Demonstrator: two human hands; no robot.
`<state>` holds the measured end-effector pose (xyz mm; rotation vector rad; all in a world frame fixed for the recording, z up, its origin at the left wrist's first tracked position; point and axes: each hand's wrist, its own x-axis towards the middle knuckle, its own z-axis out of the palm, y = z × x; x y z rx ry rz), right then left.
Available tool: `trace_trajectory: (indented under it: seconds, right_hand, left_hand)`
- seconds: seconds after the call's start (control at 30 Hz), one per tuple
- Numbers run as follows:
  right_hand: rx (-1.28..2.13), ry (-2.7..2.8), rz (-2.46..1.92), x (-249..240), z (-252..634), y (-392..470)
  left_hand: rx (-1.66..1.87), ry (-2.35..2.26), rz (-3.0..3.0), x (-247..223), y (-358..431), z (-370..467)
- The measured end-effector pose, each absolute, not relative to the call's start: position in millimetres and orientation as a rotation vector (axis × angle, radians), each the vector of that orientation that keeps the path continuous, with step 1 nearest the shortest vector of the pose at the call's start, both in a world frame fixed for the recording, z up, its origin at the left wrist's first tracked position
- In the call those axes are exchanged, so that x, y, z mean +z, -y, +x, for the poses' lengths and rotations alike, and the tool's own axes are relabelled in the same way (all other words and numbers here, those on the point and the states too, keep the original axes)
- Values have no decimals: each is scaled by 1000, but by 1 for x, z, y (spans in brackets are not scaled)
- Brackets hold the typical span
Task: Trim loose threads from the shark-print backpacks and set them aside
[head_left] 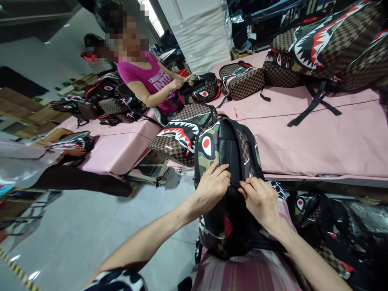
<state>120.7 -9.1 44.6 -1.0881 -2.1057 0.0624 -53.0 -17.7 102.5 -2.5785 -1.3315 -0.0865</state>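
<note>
A backpack (pixel 232 147) with a camouflage side, a red-and-white eye and brown checks stands upright on my lap, leaning at the pink table's edge. My left hand (pixel 214 186) lies on its near side, fingers stretched and slightly spread over the camouflage and black panels; the thumb is hidden. At the black strap and seam on the right, my right hand (pixel 261 201) is closed in a pinch on the backpack's black edge. Exactly which small part sits between those fingertips is unclear. Another shark-mouth backpack (pixel 182 135) lies just behind it on the left.
Several checked backpacks (pixel 245 83) rest along the pink table (pixel 318 141). Across it, a person in a pink shirt (pixel 154 83) handles another bag (pixel 203 91). A second person's sleeve (pixel 24 161) is at left. More bags (pixel 318 218) lie under the table at right.
</note>
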Motion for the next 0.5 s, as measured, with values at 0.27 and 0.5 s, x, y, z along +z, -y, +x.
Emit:
trace_trajectory:
  seconds: [0.27, 0.5]
  right_hand:
    - [49, 2113, -1075, 46, 120, 7]
    - [372, 1996, -1071, 44, 131, 6]
  left_hand:
    - [-38, 1362, -2537, 92, 12, -47]
    - [-527, 1665, -2740, 115, 13, -54]
